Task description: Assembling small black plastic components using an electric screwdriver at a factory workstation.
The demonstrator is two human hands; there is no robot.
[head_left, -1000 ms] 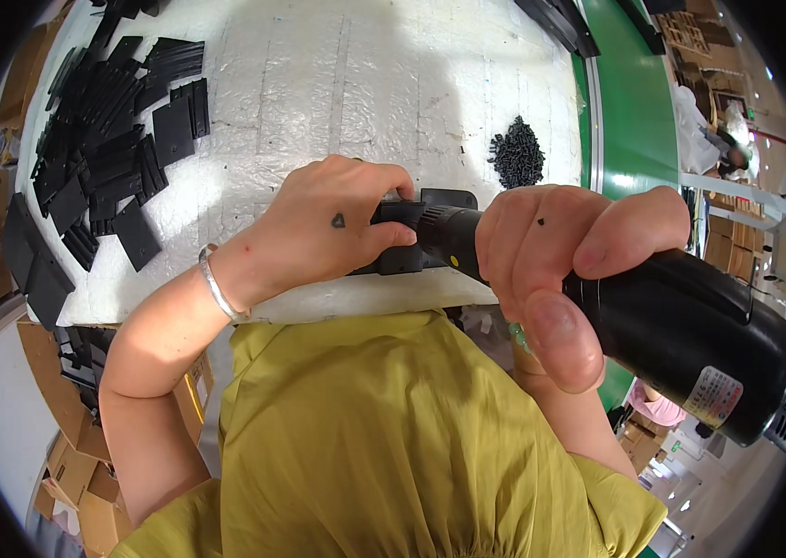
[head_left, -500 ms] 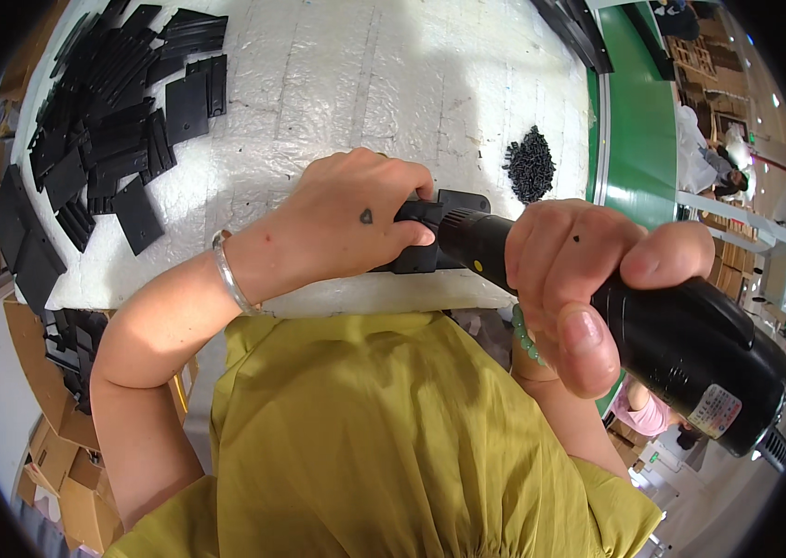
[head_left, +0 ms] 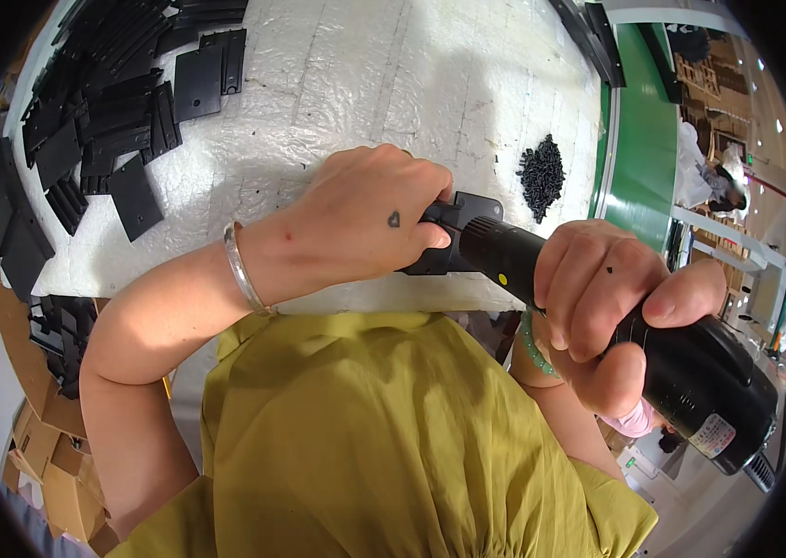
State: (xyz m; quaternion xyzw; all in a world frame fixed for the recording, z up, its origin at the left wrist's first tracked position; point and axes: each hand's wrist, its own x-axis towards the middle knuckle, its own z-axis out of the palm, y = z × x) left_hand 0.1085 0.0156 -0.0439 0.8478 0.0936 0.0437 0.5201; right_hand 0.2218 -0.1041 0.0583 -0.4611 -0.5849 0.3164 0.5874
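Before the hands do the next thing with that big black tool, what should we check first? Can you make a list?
1. Right hand wrapped firmly around the black power tool: ok.
2. Left hand steadying the small black part at the tool's front end: ok.
3. Tool tip seated on the part: cannot tell, the left hand hides it.
4. Small pile of dark screws close by on the white table: ok.
5. Stack of black flat plates lying clear of the hands: ok.
6. Left fingers clear of the tip: cannot tell.
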